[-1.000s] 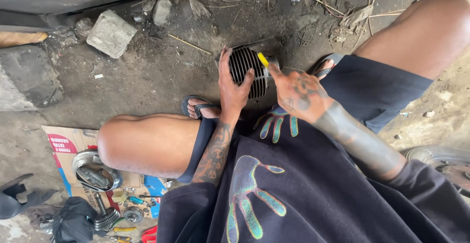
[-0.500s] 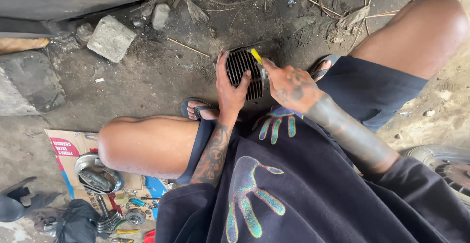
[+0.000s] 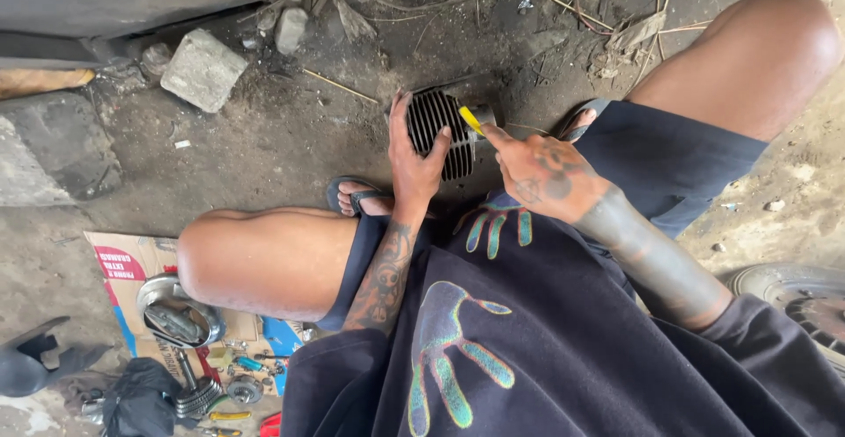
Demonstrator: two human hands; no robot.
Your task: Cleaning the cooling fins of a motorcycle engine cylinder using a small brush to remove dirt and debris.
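Two hands worked one part: your left hand [image 3: 415,160] was closed over the side of the finned engine cylinder [image 3: 447,131], which stood on the dirt floor [image 3: 290,138] between your feet, while your right hand [image 3: 539,171] pinched a yellow-handled tool [image 3: 472,120] against its upper edge. The tool could, in my judgement, slip off the fins toward your left fingers, since the cylinder rested only on loose ground. Compared with a second earlier, both hands kept the same grips and the tool sat at much the same spot on the rim.
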